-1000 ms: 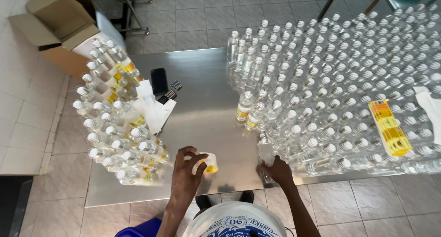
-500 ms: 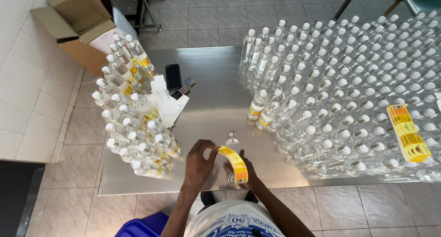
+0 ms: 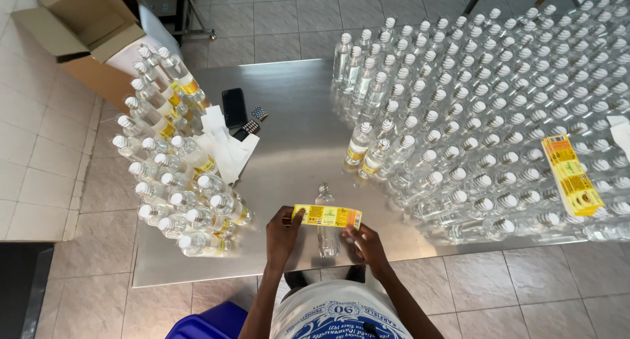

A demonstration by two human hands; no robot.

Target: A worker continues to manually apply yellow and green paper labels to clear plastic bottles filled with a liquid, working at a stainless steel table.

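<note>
Your left hand (image 3: 283, 232) pinches one end of the yellow label (image 3: 327, 215) and your right hand (image 3: 368, 244) pinches the other, both wrists low at the near edge of the steel table (image 3: 295, 126). The label stretches flat across a clear bottle (image 3: 325, 222) standing between your hands.

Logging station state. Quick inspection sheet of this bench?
Surface: steel table, middle bare.
Job's things: yellow label stretched over single clear bottle; label strip on the right.
Clutter: labelled bottles at left, unlabelled bottles at right, white backing papers, black phone.
Hands: left hand and right hand each pinch a label end.
Cables: nothing seen.
Surroundings: tiled floor, open cardboard box.
</note>
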